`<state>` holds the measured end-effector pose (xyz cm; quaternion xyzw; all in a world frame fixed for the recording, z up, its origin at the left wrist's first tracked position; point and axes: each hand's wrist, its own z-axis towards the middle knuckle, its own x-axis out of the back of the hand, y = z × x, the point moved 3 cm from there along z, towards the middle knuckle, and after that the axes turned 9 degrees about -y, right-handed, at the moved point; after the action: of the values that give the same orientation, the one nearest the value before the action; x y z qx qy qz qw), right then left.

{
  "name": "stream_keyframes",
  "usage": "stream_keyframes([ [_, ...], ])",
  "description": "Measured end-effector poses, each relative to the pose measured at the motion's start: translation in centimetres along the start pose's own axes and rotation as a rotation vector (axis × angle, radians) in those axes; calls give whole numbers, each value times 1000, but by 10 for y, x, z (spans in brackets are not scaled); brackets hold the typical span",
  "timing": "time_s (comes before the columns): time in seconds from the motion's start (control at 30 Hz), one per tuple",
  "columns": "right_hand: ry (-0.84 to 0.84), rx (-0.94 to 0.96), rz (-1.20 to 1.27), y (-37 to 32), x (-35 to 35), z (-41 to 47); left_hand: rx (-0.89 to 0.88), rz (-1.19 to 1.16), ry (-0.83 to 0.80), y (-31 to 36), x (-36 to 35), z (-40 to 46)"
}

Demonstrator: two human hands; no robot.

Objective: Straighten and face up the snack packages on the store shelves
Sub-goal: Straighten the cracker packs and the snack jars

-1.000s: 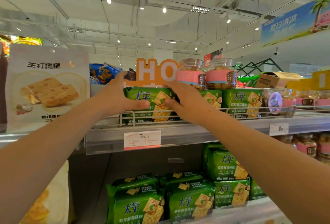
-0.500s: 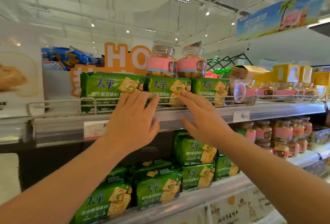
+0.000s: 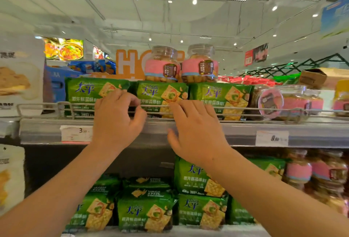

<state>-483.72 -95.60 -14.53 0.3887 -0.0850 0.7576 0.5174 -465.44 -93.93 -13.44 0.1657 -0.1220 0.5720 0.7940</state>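
Note:
Three green cracker packs stand face-out in a row behind the wire rail of the upper shelf: left pack, middle pack, right pack. My left hand hovers in front of the gap between the left and middle packs, fingers loosely curled at the rail and holding nothing. To its right, my right hand reaches up with fingers extended, their tips at the rail in front of the middle pack's lower right corner.
Two pink-banded cookie jars stand on top of the green packs. Another jar lies on its side to the right. More green packs fill the lower shelf. A white snack bag hangs at left.
The view has swung back to the left. My left hand's fingers went from flat to loosely curled. Both hands sit slightly lower against the rail, and the three packs stay lined up.

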Motion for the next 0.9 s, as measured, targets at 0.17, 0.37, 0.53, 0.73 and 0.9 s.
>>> stream_keyframes([
  [0.17, 52, 15, 103, 3, -5, 0, 61, 34, -32, 6, 1, 4],
  [0.37, 43, 43, 154, 5, -5, 0, 77, 41, -48, 7, 0, 6],
  [0.53, 10, 205, 260, 28, 17, -3, 8, 141, -67, 10, 9, 22],
  [0.73, 280, -54, 418, 97, 75, 58, -18, 67, -148, 16, 19, 118],
  [0.9, 60, -296, 562, 122, 68, 114, 138, -73, -485, 15, -14, 163],
])
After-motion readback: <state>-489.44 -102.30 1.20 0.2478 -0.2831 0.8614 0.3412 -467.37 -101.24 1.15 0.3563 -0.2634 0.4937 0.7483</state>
